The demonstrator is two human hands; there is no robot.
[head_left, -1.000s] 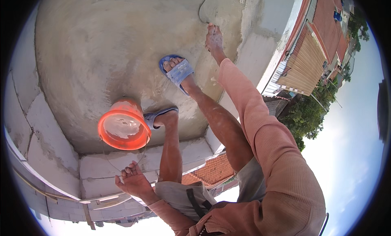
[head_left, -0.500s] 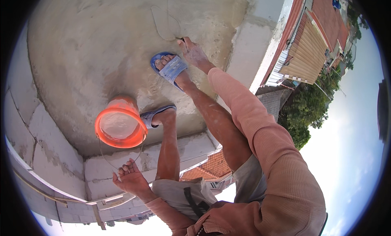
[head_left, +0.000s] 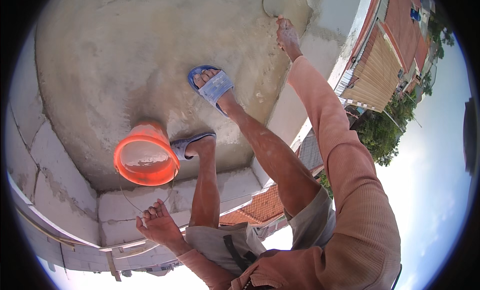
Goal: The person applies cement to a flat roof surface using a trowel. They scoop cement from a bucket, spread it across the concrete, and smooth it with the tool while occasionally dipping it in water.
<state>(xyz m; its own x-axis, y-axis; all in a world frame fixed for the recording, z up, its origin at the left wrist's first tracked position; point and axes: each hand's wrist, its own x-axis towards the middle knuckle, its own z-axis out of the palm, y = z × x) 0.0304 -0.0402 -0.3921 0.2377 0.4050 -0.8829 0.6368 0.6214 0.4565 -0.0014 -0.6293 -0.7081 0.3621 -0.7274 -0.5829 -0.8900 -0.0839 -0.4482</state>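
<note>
My left hand [head_left: 161, 226] is closed, fingers curled on the thin wire handle [head_left: 131, 202] of an orange bucket [head_left: 154, 181]. Greyish wet mix [head_left: 145, 156] lies inside the bucket, which tips toward me. My right hand [head_left: 287, 36] stretches far out to the right, closed on a trowel [head_left: 269, 10] held low at the grey floor. Only a dark curved edge of its blade stands out; the rest blends with the wet surface. Between my hands are my two feet in blue slide sandals [head_left: 215, 87], on the same smeared floor.
Low pale block walls [head_left: 62, 175] border the grey mortar floor [head_left: 165, 55] on the left and near side. Another pale ledge [head_left: 312, 65] runs along the right. Beyond it lie a lower corrugated roof [head_left: 375, 72] and trees [head_left: 377, 135].
My right hand and the trowel have swept away to the far right, toward the ledge. The bucket has tipped slightly more toward me; my left hand has barely moved.
</note>
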